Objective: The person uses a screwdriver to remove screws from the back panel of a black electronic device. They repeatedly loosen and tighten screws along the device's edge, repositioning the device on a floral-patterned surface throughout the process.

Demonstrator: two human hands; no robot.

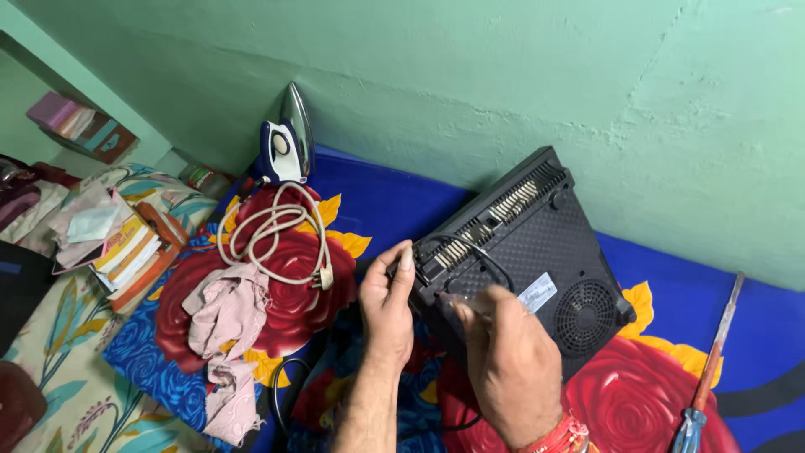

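Observation:
A black flat cooktop (537, 252) lies upside down on a blue cloth with red roses (394, 201), its vented underside and round fan grille (585, 316) facing up. My left hand (387, 304) grips its near left corner, thumb on the edge. My right hand (507, 361) rests on the underside with fingers curled around something small and thin; what it is cannot be made out. A black cable (474, 248) loops over the vents between my hands.
A blue and white clothes iron (285, 138) stands against the green wall, its white cord (277, 231) coiled on the cloth. A pink rag (225, 323) lies at left. A screwdriver (711, 369) lies at right. Booklets (126, 247) and clutter sit far left.

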